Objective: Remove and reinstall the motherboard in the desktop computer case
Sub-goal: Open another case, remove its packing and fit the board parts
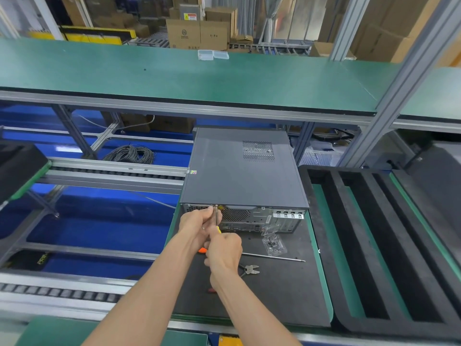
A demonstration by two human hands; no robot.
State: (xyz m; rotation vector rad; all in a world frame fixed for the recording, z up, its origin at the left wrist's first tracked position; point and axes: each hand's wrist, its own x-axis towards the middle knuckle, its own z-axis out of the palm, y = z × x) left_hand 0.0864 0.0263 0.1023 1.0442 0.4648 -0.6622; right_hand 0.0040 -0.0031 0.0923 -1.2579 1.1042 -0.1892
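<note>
Your right hand (224,248) grips the yellow handle of a screwdriver (216,217), and your left hand (197,224) pinches its shaft, tip at the top edge of the computer case (239,171) rear panel. The closed case lies flat at frame center on a dark mat (274,290). Just right of your hands lie a bag of screws (274,242), a long screwdriver (274,257) and cutters (250,269).

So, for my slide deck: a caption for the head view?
Both hands drive a screwdriver into the closed computer case's rear panel.
</note>
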